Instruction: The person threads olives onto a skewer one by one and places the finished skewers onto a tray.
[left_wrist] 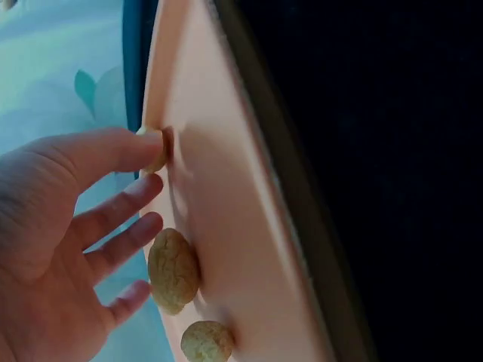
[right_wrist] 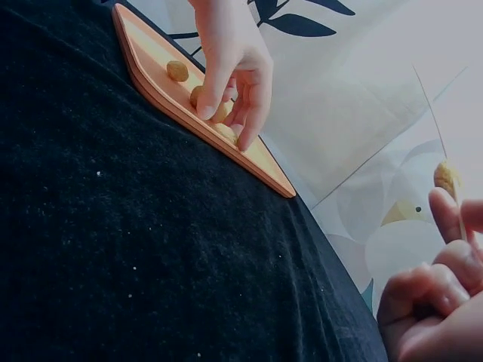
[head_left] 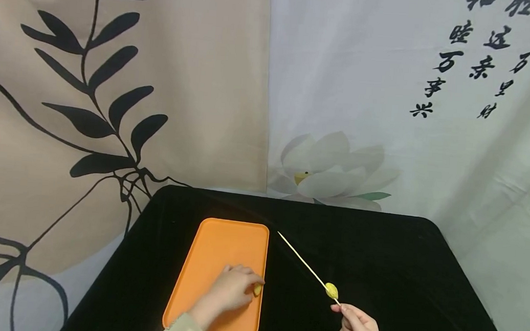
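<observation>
My right hand (head_left: 358,328) pinches a thin wooden skewer (head_left: 302,259) near its lower end, the long free part pointing up and left. One wrinkled yellow ball (head_left: 331,290) is threaded on it just above the fingertips. Over the right side of an orange tray (head_left: 232,240), my left hand (head_left: 237,289) has thumb and fingertips at another yellow ball (head_left: 257,289), pinching it at the tray surface. In the left wrist view the thumb (left_wrist: 121,151) lies against this ball, the other fingers spread loosely below. Two more wrinkled balls, an oval one (left_wrist: 173,271) and a rounder one (left_wrist: 207,343), lie beside the hand.
A black cloth (head_left: 400,277) covers the table beneath the tray. Behind its far edge hang a beige curtain with dark leaves (head_left: 215,80) and a pale one with a flower and writing (head_left: 346,63). Another ball (right_wrist: 177,71) lies toward one end of the tray.
</observation>
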{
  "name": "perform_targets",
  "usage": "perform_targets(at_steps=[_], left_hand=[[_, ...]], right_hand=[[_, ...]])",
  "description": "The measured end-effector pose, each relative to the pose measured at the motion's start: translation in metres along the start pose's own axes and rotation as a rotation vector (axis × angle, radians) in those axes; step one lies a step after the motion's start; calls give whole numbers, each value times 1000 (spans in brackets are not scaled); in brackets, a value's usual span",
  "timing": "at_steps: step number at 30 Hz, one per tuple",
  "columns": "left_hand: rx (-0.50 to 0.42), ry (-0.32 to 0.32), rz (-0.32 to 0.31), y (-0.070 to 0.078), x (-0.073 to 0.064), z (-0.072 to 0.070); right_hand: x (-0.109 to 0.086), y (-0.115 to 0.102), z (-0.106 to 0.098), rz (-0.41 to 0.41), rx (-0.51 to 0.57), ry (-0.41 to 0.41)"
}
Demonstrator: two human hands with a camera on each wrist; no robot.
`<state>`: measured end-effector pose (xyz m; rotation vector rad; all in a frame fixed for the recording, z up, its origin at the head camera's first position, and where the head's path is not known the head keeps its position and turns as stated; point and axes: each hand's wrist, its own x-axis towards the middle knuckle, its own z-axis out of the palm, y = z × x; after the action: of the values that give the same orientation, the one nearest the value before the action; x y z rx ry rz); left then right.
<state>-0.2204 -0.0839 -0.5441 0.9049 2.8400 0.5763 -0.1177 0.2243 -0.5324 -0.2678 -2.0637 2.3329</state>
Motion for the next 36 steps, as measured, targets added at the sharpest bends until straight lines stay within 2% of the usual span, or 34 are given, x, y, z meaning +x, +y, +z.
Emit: perform_targets(at_steps=[3, 7, 15, 19, 22, 24, 25, 28, 30, 33, 35, 36], left_hand=[[37, 17, 18, 1, -1, 1], [43, 14, 23, 1, -2, 2], [121, 30, 52, -4, -2, 4], [110, -6, 102, -5, -4, 4], [41, -30, 108, -6, -8, 2], [-77, -13, 67, -8, -10, -3], [-182, 1, 31, -8, -12, -6], [-586, 86, -81, -7, -14, -20], [-896, 147, -116, -3, -14, -31], [-1241, 208, -109, 6, -15, -46], [-1381, 251, -100, 13, -17, -54], [-1413, 279, -97, 16, -18, -57]], right_hand=[[0, -1, 0, 27, -14, 25], [0, -1, 0, 61, -35, 50], [0, 3, -3, 33, -14, 13], [0, 4, -4, 30, -4, 0], [-1, 3, -2, 42, -14, 11], [-2, 1, -1, 55, -29, 21], [-3, 0, 1, 62, -42, 30], [-7, -3, 4, 81, -83, 44], [-10, -5, 6, 75, -117, 50], [-13, -8, 9, 26, -174, 69], [-15, -11, 11, -13, -208, 75], [-15, -12, 12, -34, -222, 78]])
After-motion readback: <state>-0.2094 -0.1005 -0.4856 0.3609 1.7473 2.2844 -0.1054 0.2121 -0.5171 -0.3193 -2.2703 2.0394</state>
